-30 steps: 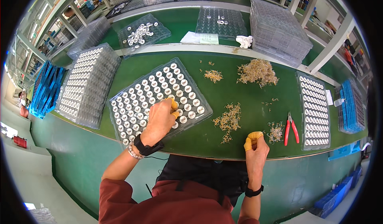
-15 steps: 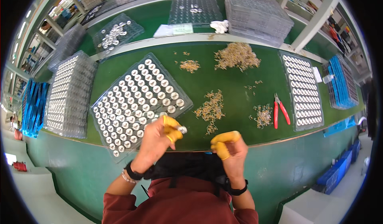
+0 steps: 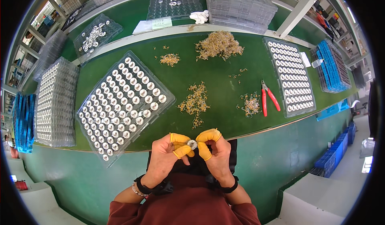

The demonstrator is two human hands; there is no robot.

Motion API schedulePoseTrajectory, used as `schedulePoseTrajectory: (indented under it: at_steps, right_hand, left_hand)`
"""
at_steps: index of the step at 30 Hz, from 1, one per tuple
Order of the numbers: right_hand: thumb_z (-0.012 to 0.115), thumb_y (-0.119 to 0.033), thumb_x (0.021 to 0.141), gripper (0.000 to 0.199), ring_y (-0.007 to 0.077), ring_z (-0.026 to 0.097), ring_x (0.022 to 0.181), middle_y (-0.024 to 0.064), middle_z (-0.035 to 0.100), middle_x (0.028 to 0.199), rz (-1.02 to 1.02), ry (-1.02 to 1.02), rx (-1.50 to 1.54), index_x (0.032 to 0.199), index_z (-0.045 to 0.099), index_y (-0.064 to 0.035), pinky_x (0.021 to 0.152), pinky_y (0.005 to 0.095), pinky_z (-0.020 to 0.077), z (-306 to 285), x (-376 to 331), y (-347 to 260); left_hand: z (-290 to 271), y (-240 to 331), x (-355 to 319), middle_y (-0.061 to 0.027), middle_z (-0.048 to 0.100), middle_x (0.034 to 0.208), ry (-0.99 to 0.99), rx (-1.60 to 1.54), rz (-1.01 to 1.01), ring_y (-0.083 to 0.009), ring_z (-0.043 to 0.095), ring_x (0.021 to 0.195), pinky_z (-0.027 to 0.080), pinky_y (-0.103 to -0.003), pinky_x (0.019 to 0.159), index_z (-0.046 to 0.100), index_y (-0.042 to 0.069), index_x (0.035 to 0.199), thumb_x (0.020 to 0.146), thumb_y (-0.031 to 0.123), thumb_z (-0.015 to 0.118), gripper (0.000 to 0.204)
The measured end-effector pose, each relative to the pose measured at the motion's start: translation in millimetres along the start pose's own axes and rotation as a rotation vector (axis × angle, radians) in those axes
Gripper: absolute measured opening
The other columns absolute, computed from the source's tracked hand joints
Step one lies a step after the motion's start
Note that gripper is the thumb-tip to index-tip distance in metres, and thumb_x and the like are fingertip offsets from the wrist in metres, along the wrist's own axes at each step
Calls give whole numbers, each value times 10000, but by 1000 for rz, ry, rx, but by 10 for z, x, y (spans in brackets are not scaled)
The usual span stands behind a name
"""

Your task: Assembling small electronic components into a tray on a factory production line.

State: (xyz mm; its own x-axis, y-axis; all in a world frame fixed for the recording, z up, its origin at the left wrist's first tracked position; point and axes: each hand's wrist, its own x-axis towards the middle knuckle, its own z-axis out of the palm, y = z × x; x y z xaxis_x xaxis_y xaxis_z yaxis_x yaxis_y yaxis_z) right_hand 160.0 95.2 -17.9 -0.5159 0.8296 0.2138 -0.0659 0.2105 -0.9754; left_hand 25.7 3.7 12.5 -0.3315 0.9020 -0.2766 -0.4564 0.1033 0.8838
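My left hand (image 3: 165, 157) pinches a small round silver-white part (image 3: 192, 144) between yellow-covered fingertips, just off the table's front edge. At the part's right side, the yellow-covered fingertips of my right hand (image 3: 218, 156) are pressed together; anything small between them is hidden. To the left lies a clear plastic tray (image 3: 161, 109) filled with rows of similar round parts, its near corner jutting past the table edge. Beyond my hands is a loose pile of tiny orange-and-silver wired components (image 3: 195, 100).
Red-handled cutters (image 3: 269, 98) lie right, beside a small component pile (image 3: 251, 105). A bigger heap (image 3: 219, 45) sits at the back. Another filled tray (image 3: 290, 78) and blue trays (image 3: 333, 68) stand far right. Stacked clear trays (image 3: 56, 104) rise at left.
My hands have come together at the round part, the right one moving left to meet it. My left hand has moved away from the tray's edge. The whole view has shifted somewhat.
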Motion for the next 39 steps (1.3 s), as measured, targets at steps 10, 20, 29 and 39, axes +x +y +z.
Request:
schedulePoseTrajectory:
  at_steps: [10, 20, 29, 39]
  right_hand:
    - [703, 61, 754, 211, 250, 627, 697, 123, 624, 866, -312, 20, -318, 912, 578, -3, 610, 314, 522, 24, 12, -32]
    - [686, 82, 737, 239, 275, 630, 727, 133, 625, 892, -507, -22, -519, 930, 571, 0, 608, 330, 534, 39, 25, 2]
    - [702, 81, 733, 256, 289, 646, 735, 129, 649, 886, -346, 16, -352, 928, 567, -15, 633, 329, 532, 44, -28, -5]
    - [706, 71, 748, 237, 280, 653, 734, 127, 650, 880, -251, 31, -265, 922, 570, -14, 622, 321, 532, 59, -76, 18]
  left_hand:
    - [-23, -29, 1, -108, 675, 944, 5, 10, 30, -156, 660, 760, 558, -260, 549, 618, -32, 1022, 906, 34, 638, 135]
    - [-81, -116, 0, -94, 659, 945, 8, 65, 66, -130, 627, 760, 527, -242, 555, 601, -30, 1041, 914, 16, 619, 136]
    - [-41, -75, -9, -76, 654, 892, -8, -11, -1, -103, 612, 713, 516, -221, 556, 610, -30, 1049, 929, 24, 604, 131]
    - [-38, -110, -11, -94, 671, 914, -23, -45, 16, -131, 639, 720, 534, -238, 523, 618, -24, 1023, 933, 42, 577, 119]
